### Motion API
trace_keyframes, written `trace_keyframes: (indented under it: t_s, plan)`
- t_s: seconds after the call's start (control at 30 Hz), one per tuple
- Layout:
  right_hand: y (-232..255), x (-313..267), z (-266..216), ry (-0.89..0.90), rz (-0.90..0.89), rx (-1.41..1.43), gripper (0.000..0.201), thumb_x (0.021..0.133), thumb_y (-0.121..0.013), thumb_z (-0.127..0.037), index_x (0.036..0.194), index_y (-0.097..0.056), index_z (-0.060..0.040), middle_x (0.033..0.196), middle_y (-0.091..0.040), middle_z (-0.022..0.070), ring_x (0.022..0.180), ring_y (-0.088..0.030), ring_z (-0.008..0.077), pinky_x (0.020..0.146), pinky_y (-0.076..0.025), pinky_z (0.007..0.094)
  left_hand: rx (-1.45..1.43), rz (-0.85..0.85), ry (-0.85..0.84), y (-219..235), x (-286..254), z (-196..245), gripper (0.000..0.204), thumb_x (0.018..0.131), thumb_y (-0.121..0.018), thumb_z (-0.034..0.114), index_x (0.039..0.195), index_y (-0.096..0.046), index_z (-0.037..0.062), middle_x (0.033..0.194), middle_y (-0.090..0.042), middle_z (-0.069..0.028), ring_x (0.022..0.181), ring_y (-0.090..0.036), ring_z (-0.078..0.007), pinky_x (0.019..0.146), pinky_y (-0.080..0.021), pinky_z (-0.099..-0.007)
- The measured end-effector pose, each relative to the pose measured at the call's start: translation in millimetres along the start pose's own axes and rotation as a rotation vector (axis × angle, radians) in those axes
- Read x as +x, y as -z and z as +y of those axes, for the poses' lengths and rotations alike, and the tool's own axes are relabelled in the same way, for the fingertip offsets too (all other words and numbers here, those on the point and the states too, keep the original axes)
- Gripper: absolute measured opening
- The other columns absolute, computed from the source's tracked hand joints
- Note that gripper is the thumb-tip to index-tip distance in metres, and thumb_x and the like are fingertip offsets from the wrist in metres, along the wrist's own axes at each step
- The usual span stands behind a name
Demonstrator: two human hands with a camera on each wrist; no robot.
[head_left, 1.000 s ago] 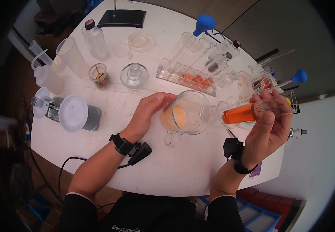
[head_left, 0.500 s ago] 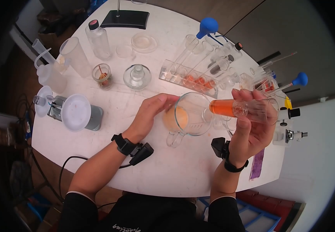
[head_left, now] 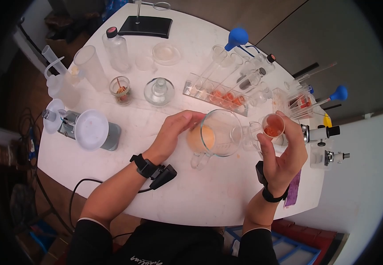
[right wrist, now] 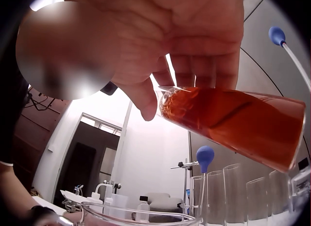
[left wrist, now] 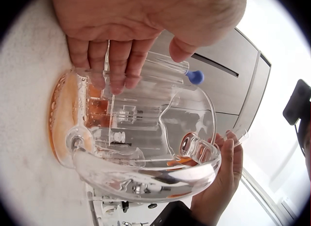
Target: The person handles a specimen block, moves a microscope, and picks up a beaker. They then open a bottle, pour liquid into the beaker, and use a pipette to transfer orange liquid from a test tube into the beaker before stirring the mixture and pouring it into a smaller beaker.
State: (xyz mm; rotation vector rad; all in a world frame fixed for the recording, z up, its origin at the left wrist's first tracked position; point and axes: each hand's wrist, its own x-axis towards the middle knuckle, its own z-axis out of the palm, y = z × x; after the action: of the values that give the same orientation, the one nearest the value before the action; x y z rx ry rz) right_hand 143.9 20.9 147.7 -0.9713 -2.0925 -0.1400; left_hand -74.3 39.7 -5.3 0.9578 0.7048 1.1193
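Note:
A clear glass measuring jug (head_left: 229, 132) with a handle stands on the white table, pale orange liquid in its bottom. My left hand (head_left: 169, 134) rests at the jug's left side, its fingers fairly straight along the glass in the left wrist view. Right of the jug, my right hand (head_left: 288, 154) holds a clear glass vessel (right wrist: 233, 119) of deeper orange liquid, thumb on one side and fingers on the other. Bubbles show at one end of that liquid in the right wrist view. From the head camera I look into the vessel's round mouth.
Behind the jug stands a rack (head_left: 220, 98) of test tubes, some with orange liquid, and a blue rubber bulb (head_left: 236, 39). A balance (head_left: 92, 130), a jar (head_left: 120, 90) and a glass burner-like bottle (head_left: 159, 90) are on the left. A microscope (head_left: 322, 132) stands at the right.
My right hand has brought the vessel left and turned it; it lay sideways before and now its mouth faces the head camera. My left hand has stayed by the jug.

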Motion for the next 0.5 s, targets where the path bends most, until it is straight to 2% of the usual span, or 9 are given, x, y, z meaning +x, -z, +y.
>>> trace_keyframes:
  t_s: [0.07,0.2,0.3,0.5]
  plan:
    - [4,0,2,-0.026,-0.038,-0.010,0.043,0.073,-0.079,-0.002,0.113,-0.064,0.0025,0.102,-0.069,0.0164,0.083,-0.067,0.0265,0.072,-0.053,0.0320,-0.014,-0.006,-0.011,0,1,-2,0.050,0.103,-0.038,0.039,0.125,-0.059,-0.0013,0.124,-0.063,-0.0097,0.118,-0.056,-0.0170,0.109,-0.035,-0.0346]
    - [11,-4,9,-0.059,-0.227,-0.039,0.041,0.075,-0.079,-0.006,0.113,-0.064,0.0003,0.097,-0.068,0.0145,0.078,-0.065,0.0263,0.067,-0.051,0.0321,-0.030,-0.014,-0.025,1,2,-3,0.049,0.104,-0.038,0.038,0.125,-0.059,-0.0007,0.124,-0.063,-0.0096,0.118,-0.055,-0.0172,0.109,-0.035,-0.0351]
    - [12,-11,14,-0.100,-0.334,-0.074,0.040,0.077,-0.078,-0.008,0.114,-0.064,-0.0013,0.095,-0.067,0.0127,0.078,-0.065,0.0268,0.066,-0.051,0.0329,-0.003,-0.006,-0.020,2,1,-5,0.049,0.104,-0.038,0.039,0.125,-0.059,-0.0006,0.124,-0.063,-0.0097,0.118,-0.055,-0.0170,0.109,-0.036,-0.0352]
    - [9,-11,15,-0.031,-0.385,-0.152,0.039,0.079,-0.076,-0.010,0.115,-0.064,-0.0025,0.095,-0.065,0.0114,0.079,-0.064,0.0279,0.066,-0.051,0.0353,0.007,0.001,-0.014,4,1,-7,0.048,0.104,-0.039,0.038,0.124,-0.060,-0.0005,0.124,-0.062,-0.0090,0.118,-0.055,-0.0161,0.109,-0.036,-0.0340]
